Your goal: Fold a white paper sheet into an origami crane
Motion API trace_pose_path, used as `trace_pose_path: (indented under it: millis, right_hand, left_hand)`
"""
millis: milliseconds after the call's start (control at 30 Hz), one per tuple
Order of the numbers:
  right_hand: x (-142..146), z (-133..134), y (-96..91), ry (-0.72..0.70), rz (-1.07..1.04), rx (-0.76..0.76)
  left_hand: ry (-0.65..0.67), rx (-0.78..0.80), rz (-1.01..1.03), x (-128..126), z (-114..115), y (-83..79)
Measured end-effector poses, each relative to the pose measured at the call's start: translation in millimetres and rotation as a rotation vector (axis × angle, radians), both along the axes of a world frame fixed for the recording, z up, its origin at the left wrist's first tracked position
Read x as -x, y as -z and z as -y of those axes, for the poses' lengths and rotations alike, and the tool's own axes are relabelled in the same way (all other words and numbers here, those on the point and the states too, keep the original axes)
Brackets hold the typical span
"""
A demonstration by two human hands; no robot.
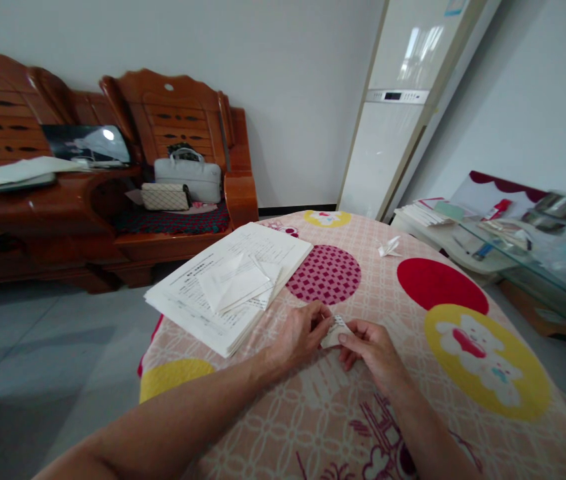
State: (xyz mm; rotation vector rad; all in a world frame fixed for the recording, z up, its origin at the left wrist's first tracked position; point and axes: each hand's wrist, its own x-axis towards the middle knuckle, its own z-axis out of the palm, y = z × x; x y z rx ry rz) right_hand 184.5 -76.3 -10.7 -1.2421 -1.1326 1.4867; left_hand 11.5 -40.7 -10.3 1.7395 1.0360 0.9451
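Observation:
A small folded piece of printed paper is held between my two hands, just above the patterned tablecloth. My left hand pinches its left edge with thumb and fingertips. On the right side, my right hand grips it, thumb on top and fingers curled underneath. To the left lies a thick stack of printed sheets, with several loose folded white papers on top. A small folded paper figure rests farther off, near the table's far right edge.
Carved wooden chairs stand behind on the left, with a grey handbag and a quilted purse on one seat. A tall white air conditioner stands at the back. On the right, a glass-topped side table carries papers and odds and ends.

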Motion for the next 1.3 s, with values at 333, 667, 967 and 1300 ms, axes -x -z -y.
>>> trace_pose_path:
  millis: [333, 667, 967, 1300]
  right_hand:
    - [-2, 2, -2.1, -0.007, -0.047, -0.08]
    - [-7, 4, -6.6, 0.012, -0.099, -0.092]
    - [-7, 4, -2.3, -0.02, -0.097, -0.1]
    - [-6, 4, -5.5, -0.015, -0.085, -0.109]
  left_hand:
    - [0.01, 0.433, 0.327, -1, -5, -4.6]
    - [-0.044, 0.318, 0.271, 4, -5, -9.4]
    - [-0.061, 0.21, 0.226, 4, -1, -13.1]
    - [-0.066, 0.278, 0.246, 3, -3, -6.7]
